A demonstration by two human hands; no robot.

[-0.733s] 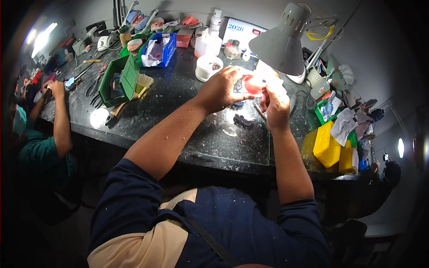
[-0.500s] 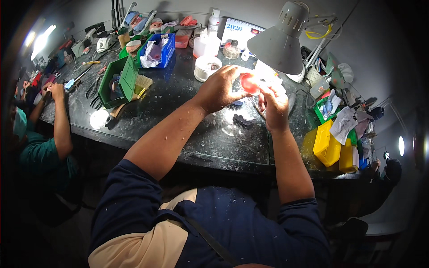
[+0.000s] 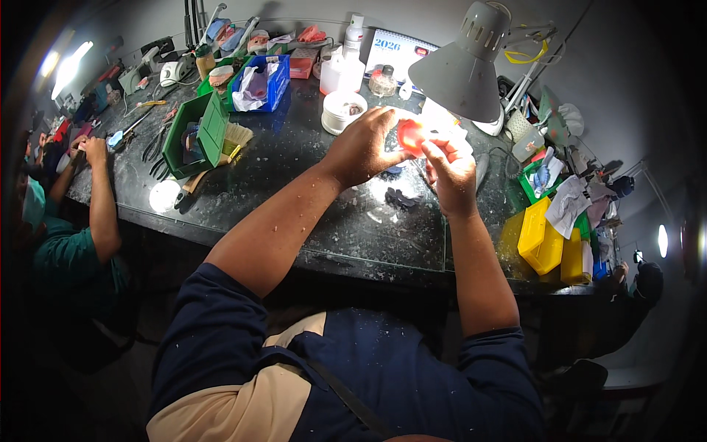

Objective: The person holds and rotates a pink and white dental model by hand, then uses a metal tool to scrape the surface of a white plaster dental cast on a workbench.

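Red glows in the rounded glossy piece [image 3: 410,138] held up in the head view over the black, white-flecked table [image 3: 353,239], near the grey metal lamp shade [image 3: 460,77]. The grip of the left hand [image 3: 364,149] is clamped on its left side; fingertips of the right hand [image 3: 452,175] meet its right edge, though glare hides whether they pinch it. A round white tub [image 3: 335,120] stands just beyond the left hand.

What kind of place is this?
Probably a workshop for small handwork: there's a gray lamp near a handheld red piece, and a black bench scattered with pale bits.
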